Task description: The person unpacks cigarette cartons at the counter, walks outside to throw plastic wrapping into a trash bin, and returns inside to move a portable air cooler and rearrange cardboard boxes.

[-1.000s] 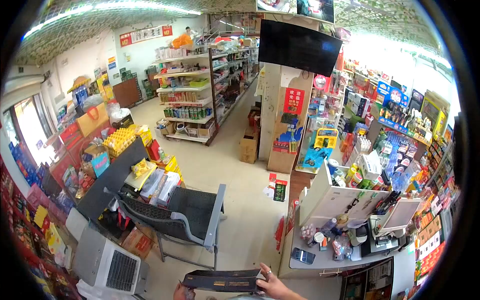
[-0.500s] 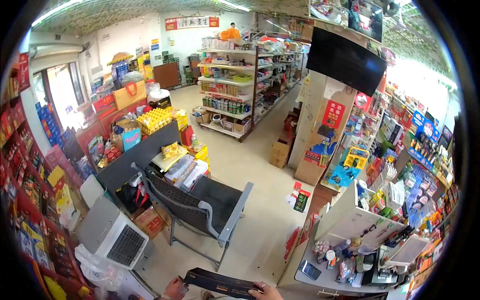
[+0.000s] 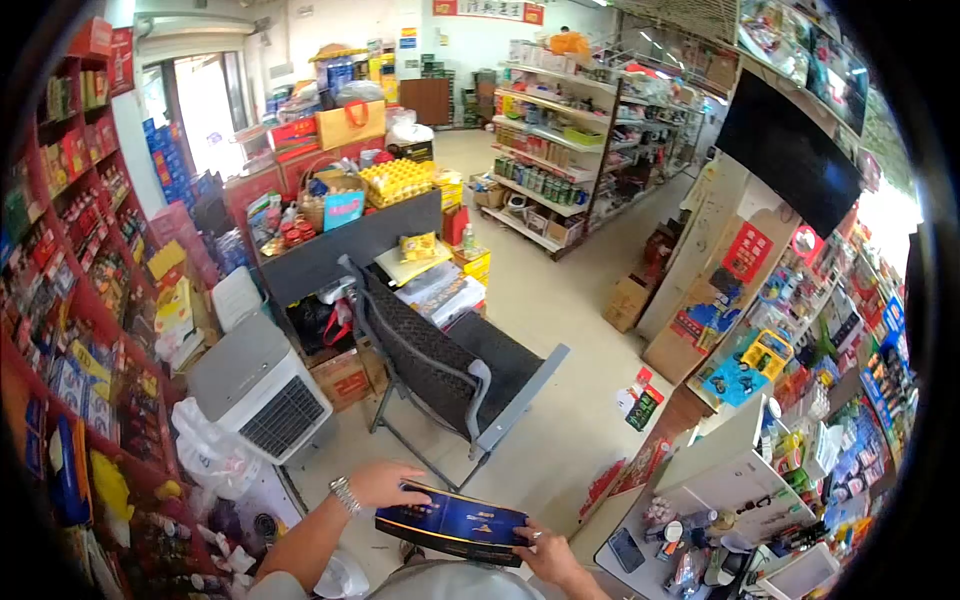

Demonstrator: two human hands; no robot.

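A long, flat blue-and-black box [image 3: 452, 516] with gold printing is held low in front of my body. At its left end, my left hand [image 3: 388, 486], with a metal watch on the wrist, rests its fingers over the top edge and grips it. My right hand [image 3: 545, 552], wearing a ring, pinches the right end; the thumb is partly hidden. The blue face of the box is turned up toward me, with a black side along the lower edge.
A dark reclining chair [image 3: 430, 350] stands just ahead. To the left are an air cooler [image 3: 262, 388] and red shelves [image 3: 75, 260] of packed goods. On the right, a counter [image 3: 640, 570] bears a phone [image 3: 627, 550] and clutter. Stocked shelving [image 3: 555, 140] stands farther back.
The view has swung left and down. The box has turned from its narrow black side to show its blue face. My left hand has moved onto its upper left edge.
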